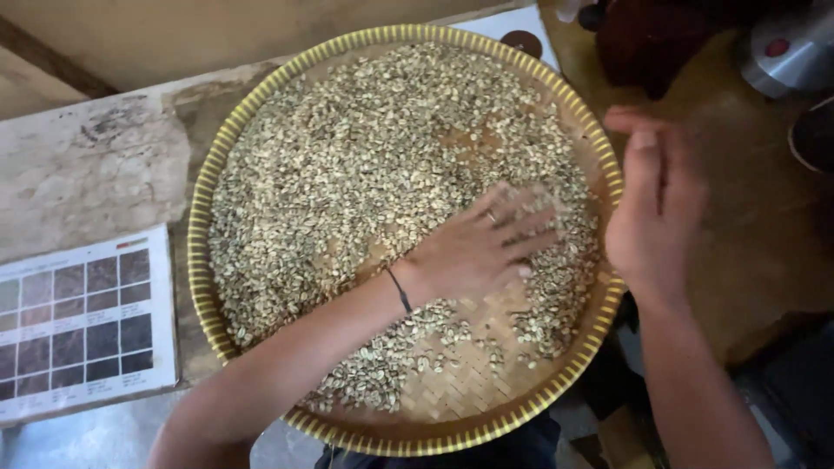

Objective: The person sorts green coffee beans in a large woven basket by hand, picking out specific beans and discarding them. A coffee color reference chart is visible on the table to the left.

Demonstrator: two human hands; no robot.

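Head view, looking straight down.

Left hand (pixel 476 247): lies palm down on the pale green beans (pixel 347 174) in the round woven tray (pixel 201 287), fingers spread flat and pointing toward the right rim. Grip is open; nothing is pinched or enclosed, the fingertips simply rest in the grain. A thin dark band sits at the wrist.

Right hand (pixel 653 208): raised above and just outside the right rim of the tray, blurred by motion. Fingers look loosely extended; whether a bean sits between them I cannot tell.

Key relation: the beans lie directly under the left hand and spread away from it up and to the left, toward the far rim. The left hand is the nearer one, in contact; the right hand is off the tray, beside its edge.

Tray contents: beans cover most of the tray in a single loose layer, thickest in the far left half. Near the person and under the left forearm the woven bottom shows bare in patches. Yellow ribbed rim all round.

Surroundings: the tray sits on a worn desk (pixel 87 165). A printed card of grey and brown sample squares (pixel 78 321) lies to the left, close to the tray's rim. A metal vessel (pixel 786 52) stands at upper right, well apart.
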